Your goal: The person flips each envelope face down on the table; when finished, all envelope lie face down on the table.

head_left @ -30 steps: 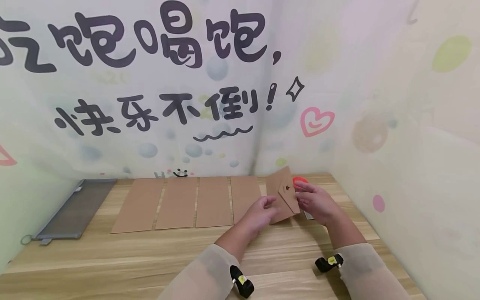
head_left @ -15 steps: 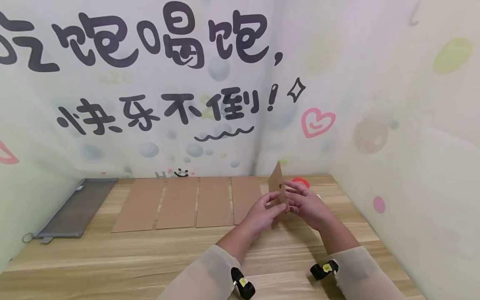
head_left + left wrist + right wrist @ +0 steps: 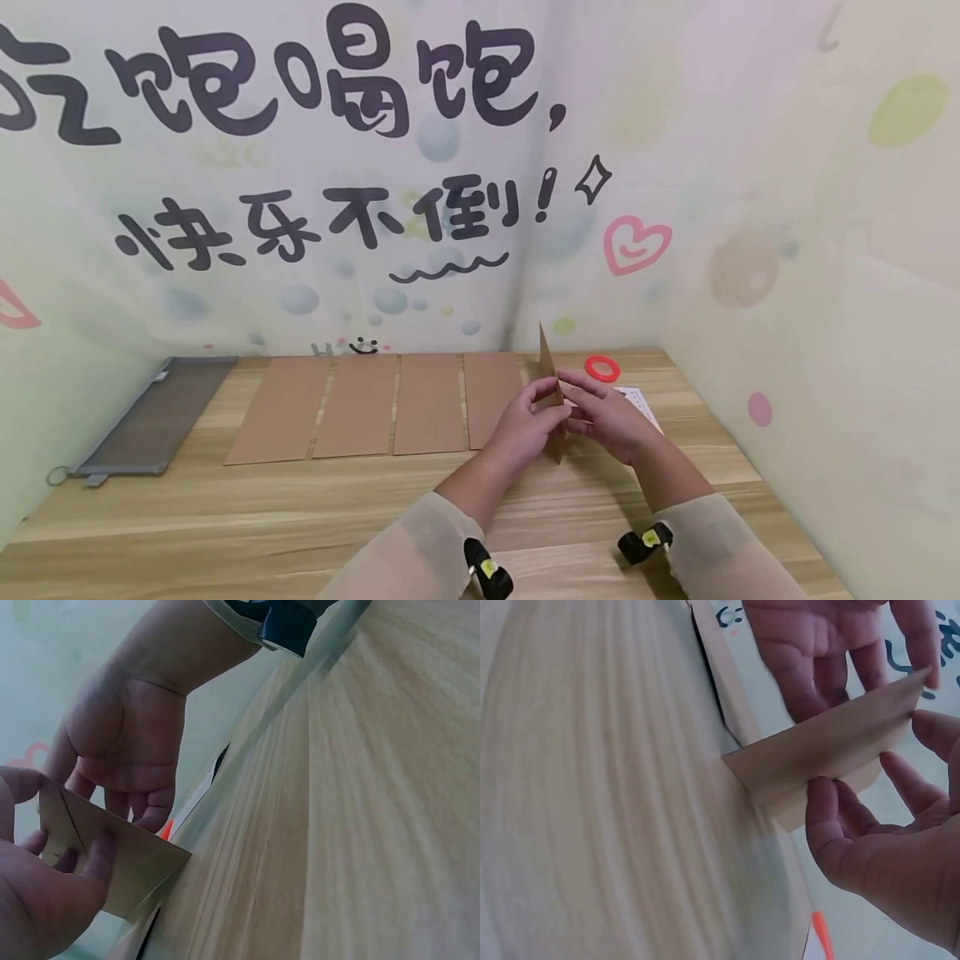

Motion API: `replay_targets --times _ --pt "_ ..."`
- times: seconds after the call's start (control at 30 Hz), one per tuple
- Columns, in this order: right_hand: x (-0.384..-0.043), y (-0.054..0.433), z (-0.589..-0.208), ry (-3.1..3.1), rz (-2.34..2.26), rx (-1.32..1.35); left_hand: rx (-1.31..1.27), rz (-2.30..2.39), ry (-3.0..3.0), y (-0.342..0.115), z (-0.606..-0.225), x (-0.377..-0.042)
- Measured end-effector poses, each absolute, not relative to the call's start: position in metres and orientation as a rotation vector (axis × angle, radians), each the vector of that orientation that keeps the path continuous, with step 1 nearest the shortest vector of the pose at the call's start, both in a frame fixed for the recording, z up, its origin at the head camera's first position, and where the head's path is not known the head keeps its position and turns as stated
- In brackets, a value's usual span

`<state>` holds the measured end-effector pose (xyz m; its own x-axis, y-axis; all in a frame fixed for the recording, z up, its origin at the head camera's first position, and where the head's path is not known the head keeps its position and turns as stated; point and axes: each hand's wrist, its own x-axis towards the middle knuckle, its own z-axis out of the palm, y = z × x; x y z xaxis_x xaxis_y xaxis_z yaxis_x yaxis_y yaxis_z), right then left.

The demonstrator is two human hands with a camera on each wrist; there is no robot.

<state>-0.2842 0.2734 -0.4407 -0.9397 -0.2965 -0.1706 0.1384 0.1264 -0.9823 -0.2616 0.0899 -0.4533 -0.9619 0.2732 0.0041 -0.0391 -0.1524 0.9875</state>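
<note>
A brown kraft-paper envelope stands nearly edge-on to the head view, raised between the two hands. The left hand holds it from the left, with thumb and fingers on its face. From the other side, the right hand holds it by thumb and fingertips. A crease line crosses the envelope in the left wrist view, where the left thumb lies on the paper. In the right wrist view, one lower corner of the envelope points down at the table.
Several brown paper rectangles lie flat in a row along the back of the wooden table. A grey mesh pouch lies far left. A red ring and a white printed sheet lie behind the right hand.
The envelope has turned from its flap side facing the head camera to nearly edge-on. Both hands have come closer together on it, and the red ring and white sheet show more fully.
</note>
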Motion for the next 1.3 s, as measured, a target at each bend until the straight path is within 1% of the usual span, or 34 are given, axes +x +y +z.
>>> replay_targets --times 0.2,0.33,0.6,0.7,1.03,1.3 --pt "-0.290 0.287 -0.452 2.078 -1.806 -0.123 0.226 2.344 1.866 0.090 -0.452 -0.263" --pt "-0.294 0.296 -0.452 2.078 -1.826 -0.097 0.192 2.367 1.855 0.090 -0.453 -0.265" --pt "-0.297 0.305 -0.446 2.114 -1.815 0.000 0.046 2.198 2.085 0.084 -0.459 -0.267" --pt "-0.298 0.307 -0.445 2.129 -1.804 0.046 0.061 2.176 2.087 0.082 -0.461 -0.267" --pt "-0.296 0.312 -0.440 2.181 -1.769 0.056 0.129 2.081 2.077 0.079 -0.460 -0.263" --pt "-0.297 0.307 -0.439 2.206 -1.858 0.009 0.143 2.104 2.116 0.072 -0.459 -0.263"
